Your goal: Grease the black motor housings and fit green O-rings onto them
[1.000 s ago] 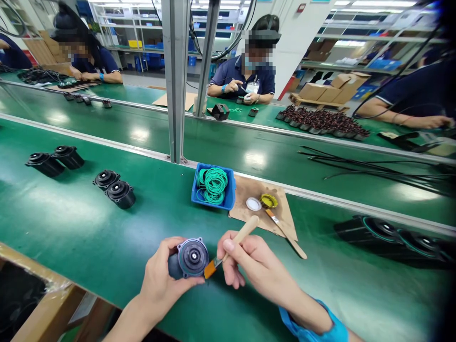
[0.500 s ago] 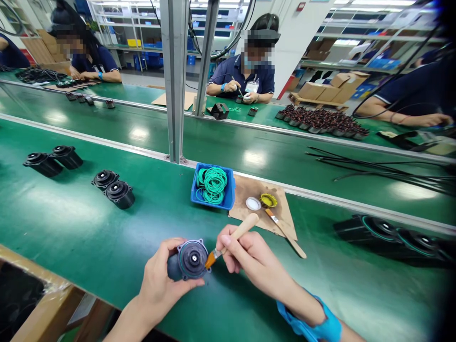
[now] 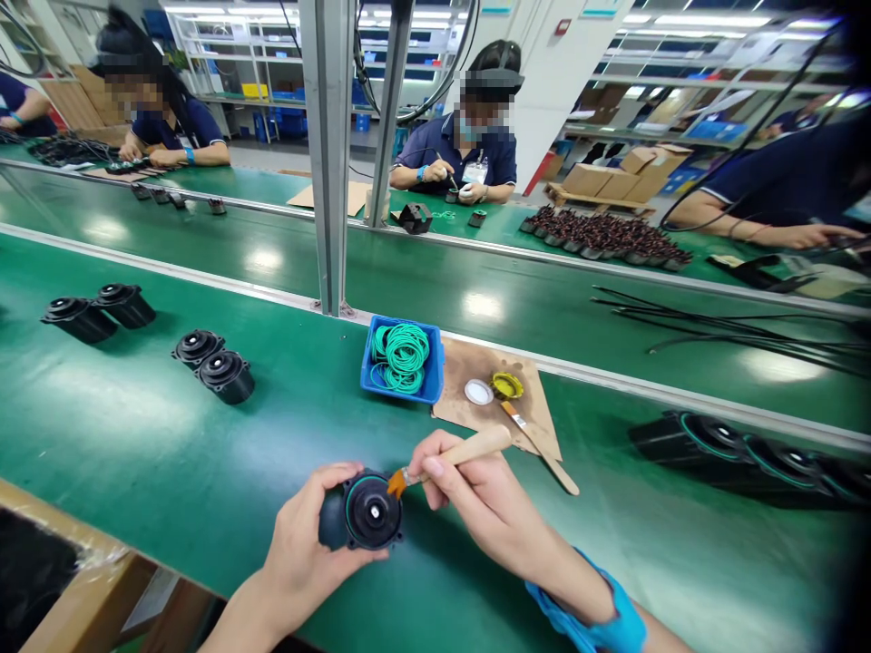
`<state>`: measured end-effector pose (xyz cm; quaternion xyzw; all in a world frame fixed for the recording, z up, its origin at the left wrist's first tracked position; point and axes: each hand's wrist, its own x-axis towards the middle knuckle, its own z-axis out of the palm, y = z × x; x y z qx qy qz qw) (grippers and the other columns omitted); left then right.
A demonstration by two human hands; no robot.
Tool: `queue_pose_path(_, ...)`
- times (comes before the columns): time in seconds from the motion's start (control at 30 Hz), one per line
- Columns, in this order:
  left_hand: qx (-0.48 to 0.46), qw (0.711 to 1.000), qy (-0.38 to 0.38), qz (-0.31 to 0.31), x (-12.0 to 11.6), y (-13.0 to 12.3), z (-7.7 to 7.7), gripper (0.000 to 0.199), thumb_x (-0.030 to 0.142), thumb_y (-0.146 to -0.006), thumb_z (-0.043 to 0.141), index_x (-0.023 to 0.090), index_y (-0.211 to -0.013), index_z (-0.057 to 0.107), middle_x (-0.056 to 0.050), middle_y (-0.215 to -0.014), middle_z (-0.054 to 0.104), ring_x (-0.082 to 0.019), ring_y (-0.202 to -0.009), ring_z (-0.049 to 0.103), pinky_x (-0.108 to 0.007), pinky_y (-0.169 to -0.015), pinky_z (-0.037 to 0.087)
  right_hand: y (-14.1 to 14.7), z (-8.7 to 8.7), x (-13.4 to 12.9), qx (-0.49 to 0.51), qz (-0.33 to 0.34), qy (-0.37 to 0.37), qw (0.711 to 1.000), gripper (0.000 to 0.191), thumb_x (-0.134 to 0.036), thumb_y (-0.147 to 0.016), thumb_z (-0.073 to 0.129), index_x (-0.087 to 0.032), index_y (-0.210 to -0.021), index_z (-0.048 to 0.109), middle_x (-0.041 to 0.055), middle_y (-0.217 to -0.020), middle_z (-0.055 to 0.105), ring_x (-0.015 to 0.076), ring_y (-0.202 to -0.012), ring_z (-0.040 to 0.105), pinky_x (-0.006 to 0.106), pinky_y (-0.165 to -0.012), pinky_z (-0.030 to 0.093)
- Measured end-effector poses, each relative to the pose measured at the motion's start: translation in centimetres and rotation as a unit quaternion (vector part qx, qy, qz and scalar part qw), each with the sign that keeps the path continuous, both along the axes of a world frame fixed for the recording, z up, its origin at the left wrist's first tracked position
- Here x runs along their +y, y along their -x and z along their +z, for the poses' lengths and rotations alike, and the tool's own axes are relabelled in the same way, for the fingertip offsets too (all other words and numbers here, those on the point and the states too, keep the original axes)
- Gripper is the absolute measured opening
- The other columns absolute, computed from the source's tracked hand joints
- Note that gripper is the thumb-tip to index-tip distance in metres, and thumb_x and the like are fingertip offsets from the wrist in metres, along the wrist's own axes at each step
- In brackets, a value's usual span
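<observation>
Wrapped round the left side of a black round housing (image 3: 374,513) is my left hand (image 3: 303,535). A green ring lies along the housing's upper left rim, and its round face is turned up toward me. My right hand (image 3: 476,508) pinches the pale wooden handle of a brush (image 3: 476,445). The orange bristles touch the housing's upper right rim. Behind my hands stands a blue bin (image 3: 401,394) of green rings (image 3: 403,349). Beside it, on a stained cardboard sheet (image 3: 459,363), are a yellow dish (image 3: 507,386), a white lid (image 3: 478,392) and a second brush (image 3: 541,449).
Black housings (image 3: 226,374) stand at the left, and more with green rings (image 3: 721,444) lie at the right. A metal post (image 3: 327,163) rises behind the bin. Across the conveyor, a person (image 3: 455,154) works, with others to both sides.
The brush tip has moved from the housing's lower right side up to its upper right rim. The housing has tilted or turned, so the green ring shows more clearly.
</observation>
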<state>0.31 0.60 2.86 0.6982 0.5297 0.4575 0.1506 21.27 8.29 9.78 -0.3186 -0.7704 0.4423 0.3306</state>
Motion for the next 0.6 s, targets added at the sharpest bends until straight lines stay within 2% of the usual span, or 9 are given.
queue_pose_path(0.2,0.011,0.998,-0.060,-0.027,0.1,-0.1,0.3,0.050,0.053,-0.082,0.073,0.019,-0.115,0.054,-0.012,-0.105,0.076,-0.022,-0.099,0.076,-0.030,-0.088,0.062,0.1,0.4,-0.7,0.059,0.001,0.028,0.998,0.043,-0.043,-0.103,0.045,-0.017,-0.075,0.066,0.0041,-0.073,0.063,0.0126,-0.062,0.061,0.023,-0.055,0.050)
queue_pose_path(0.37,0.012,0.994,-0.111,-0.006,0.3,-0.2,0.2,0.043,0.038,-0.085,0.075,0.015,-0.115,0.055,-0.013,-0.106,0.074,-0.022,-0.102,0.074,-0.029,-0.092,0.060,0.3,0.8,-0.9,0.143,-0.081,0.079,0.983,0.035,-0.046,-0.093,0.064,-0.017,-0.076,0.074,0.0040,-0.066,0.069,0.0103,-0.048,0.060,0.018,-0.046,0.049)
queue_pose_path(0.47,0.009,0.990,-0.141,0.007,0.3,-0.1,0.1,0.035,0.030,-0.086,0.074,0.014,-0.112,0.056,-0.013,-0.106,0.072,-0.021,-0.103,0.072,-0.029,-0.095,0.058,0.6,0.9,-1.0,0.125,-0.111,0.054,0.984,0.035,-0.044,-0.091,0.067,-0.017,-0.070,0.075,0.0026,-0.054,0.067,0.0106,-0.044,0.060,0.017,-0.044,0.049)
queue_pose_path(0.6,0.018,0.985,-0.169,0.019,0.2,0.0,0.0,0.025,0.020,-0.088,0.070,0.013,-0.108,0.058,-0.014,-0.106,0.071,-0.020,-0.105,0.070,-0.030,-0.099,0.056,0.8,0.9,-1.1,0.104,-0.118,0.030,0.987,0.045,-0.040,-0.093,0.064,-0.017,-0.055,0.071,0.0029,-0.050,0.065,0.0108,-0.041,0.060,0.017,-0.043,0.050)
